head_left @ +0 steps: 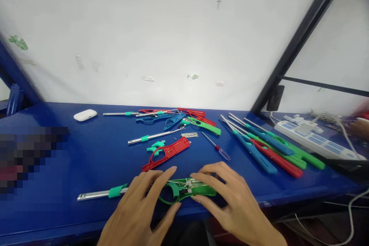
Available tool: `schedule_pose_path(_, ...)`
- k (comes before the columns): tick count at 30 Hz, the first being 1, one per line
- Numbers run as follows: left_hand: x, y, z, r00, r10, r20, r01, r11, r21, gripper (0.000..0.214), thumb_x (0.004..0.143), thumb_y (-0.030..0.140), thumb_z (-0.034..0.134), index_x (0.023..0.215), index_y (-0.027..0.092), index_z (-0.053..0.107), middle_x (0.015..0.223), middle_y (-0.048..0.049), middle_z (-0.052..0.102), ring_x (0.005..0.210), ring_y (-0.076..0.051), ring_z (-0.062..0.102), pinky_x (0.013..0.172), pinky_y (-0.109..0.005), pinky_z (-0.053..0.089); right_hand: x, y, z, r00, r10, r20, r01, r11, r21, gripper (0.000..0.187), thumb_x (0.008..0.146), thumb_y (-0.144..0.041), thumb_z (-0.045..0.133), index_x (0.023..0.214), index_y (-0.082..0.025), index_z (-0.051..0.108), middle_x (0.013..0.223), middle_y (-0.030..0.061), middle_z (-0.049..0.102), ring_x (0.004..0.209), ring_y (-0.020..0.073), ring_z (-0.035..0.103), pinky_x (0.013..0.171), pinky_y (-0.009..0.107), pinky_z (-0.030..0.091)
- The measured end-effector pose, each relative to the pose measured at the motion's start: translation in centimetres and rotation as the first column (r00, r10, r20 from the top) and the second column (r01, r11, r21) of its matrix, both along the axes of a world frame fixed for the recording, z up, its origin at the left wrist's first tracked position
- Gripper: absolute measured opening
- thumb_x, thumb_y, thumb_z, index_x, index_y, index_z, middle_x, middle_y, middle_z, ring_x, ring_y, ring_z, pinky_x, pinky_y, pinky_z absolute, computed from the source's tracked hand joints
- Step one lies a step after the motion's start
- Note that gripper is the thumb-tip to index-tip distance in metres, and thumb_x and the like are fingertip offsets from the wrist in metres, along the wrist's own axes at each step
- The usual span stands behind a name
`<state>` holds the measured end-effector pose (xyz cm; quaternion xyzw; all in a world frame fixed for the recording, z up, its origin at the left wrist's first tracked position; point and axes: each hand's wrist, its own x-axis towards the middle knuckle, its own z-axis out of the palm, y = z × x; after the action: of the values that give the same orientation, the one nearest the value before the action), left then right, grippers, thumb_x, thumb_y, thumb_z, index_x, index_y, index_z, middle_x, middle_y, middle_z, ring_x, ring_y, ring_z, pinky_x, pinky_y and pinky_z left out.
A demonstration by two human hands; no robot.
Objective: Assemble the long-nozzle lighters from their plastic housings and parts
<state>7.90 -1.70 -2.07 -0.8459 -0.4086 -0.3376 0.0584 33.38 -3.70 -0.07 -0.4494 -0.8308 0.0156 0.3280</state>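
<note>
An opened green long-nosed gas lighter [201, 189] lies crosswise near the table's front edge, its inner parts exposed. Its silver metal tube [93, 195] points left and carries a green clip [117, 191]. My left hand [141, 203] grips the lighter around the trigger end, index finger behind and thumb in front. The handle end is between the thumb and fingers of my right hand [227, 196]. Just beyond them lies a red lighter half-shell [170, 152], with small green plastic pieces [157, 147] beside it.
A screwdriver [220, 152] lies behind my right hand. Whole lighters [273, 152] are piled at right, near a white power strip [319, 140]. Loose shells, a metal tube [155, 137] and a green shell [206, 125] lie at the back. A white case [85, 115] sits back left.
</note>
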Motion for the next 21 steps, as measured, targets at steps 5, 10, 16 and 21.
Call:
schedule_pose_path(5,-0.14,-0.22,-0.09,1.000,0.001,0.002,-0.001,1.000,-0.003,0.046,0.107,0.045,0.055,0.150,0.030,0.047,0.127,-0.0053,0.071,0.112,-0.023,0.073,0.098,-0.039,0.061,0.03,-0.10,0.03,1.000,-0.002,-0.004,0.002,1.000,0.004,0.028,0.102,-0.030,0.071,0.129,-0.029,0.065,0.112,0.0053,0.070,0.097,0.0238,0.069,0.083,0.040,0.058)
schedule_pose_path(10,-0.15,-0.17,-0.16,1.000,-0.015,0.011,0.015,1.000,-0.007,0.047,0.106,0.044,0.056,0.150,0.030,0.047,0.123,-0.0051,0.072,0.109,-0.024,0.074,0.099,-0.040,0.061,-0.02,-0.02,-0.02,1.000,-0.004,-0.005,0.004,1.000,0.006,0.027,0.102,-0.031,0.070,0.129,-0.029,0.066,0.112,0.0058,0.071,0.097,0.0238,0.069,0.083,0.039,0.058)
schedule_pose_path(16,-0.19,0.04,-0.21,0.999,-0.012,0.042,0.013,1.000,-0.028,0.048,0.104,0.042,0.060,0.150,0.031,0.048,0.125,-0.0055,0.071,0.111,-0.024,0.074,0.098,-0.040,0.062,-0.15,0.07,0.09,1.000,-0.011,-0.006,0.011,1.000,0.008,0.024,0.103,-0.033,0.069,0.127,-0.029,0.068,0.110,0.0059,0.071,0.095,0.0237,0.069,0.082,0.038,0.058)
schedule_pose_path(21,-0.14,0.04,-0.13,0.999,-0.028,0.033,0.029,0.999,-0.024,0.048,0.105,0.043,0.059,0.149,0.030,0.048,0.125,-0.0055,0.072,0.111,-0.025,0.074,0.099,-0.041,0.062,-0.21,0.04,0.14,1.000,-0.011,-0.014,0.011,1.000,-0.003,0.020,0.102,-0.032,0.069,0.123,-0.028,0.070,0.109,0.0057,0.072,0.094,0.0234,0.069,0.083,0.038,0.057)
